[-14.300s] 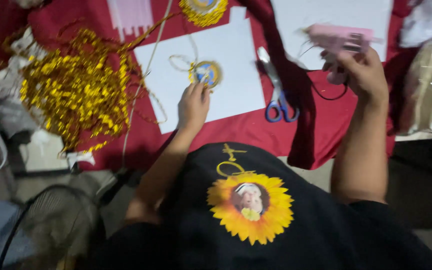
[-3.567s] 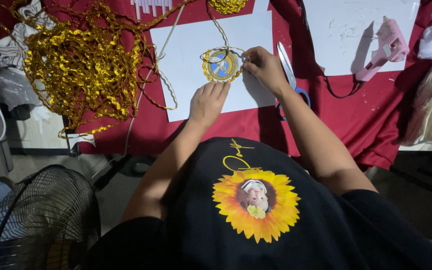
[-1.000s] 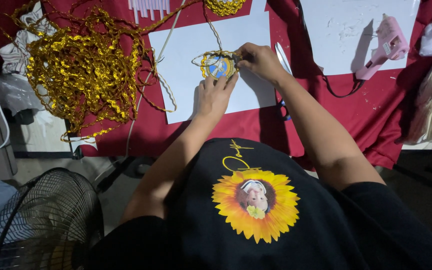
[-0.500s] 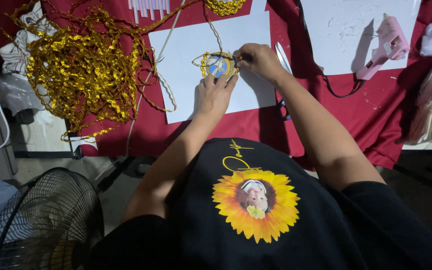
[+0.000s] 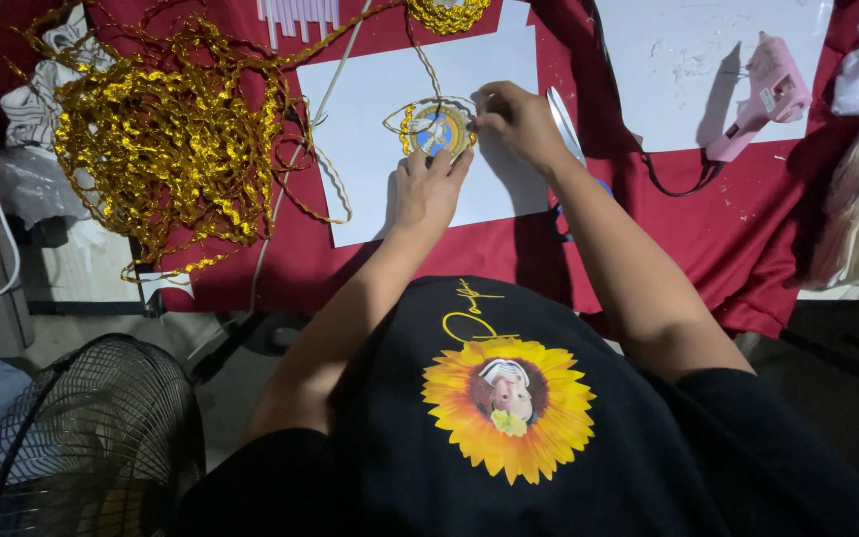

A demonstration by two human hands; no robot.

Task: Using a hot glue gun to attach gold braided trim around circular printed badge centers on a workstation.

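Both hands (image 5: pixel 469 149) press gold trim (image 5: pixel 408 127) around a round medallion (image 5: pixel 439 129).

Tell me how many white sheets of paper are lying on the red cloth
2. One white sheet lies under both hands and the round medallion; the other sheet sits far right under the pink glue gun. Others may be hidden.

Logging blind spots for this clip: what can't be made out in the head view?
- Scissors beside the white paper sheet: handles hidden by the right hand and forearm.
- Round blue-and-gold medallion: design too small; lower edge covered by left hand fingers.
- Gold sequin trim pile: cut off at the top edge.
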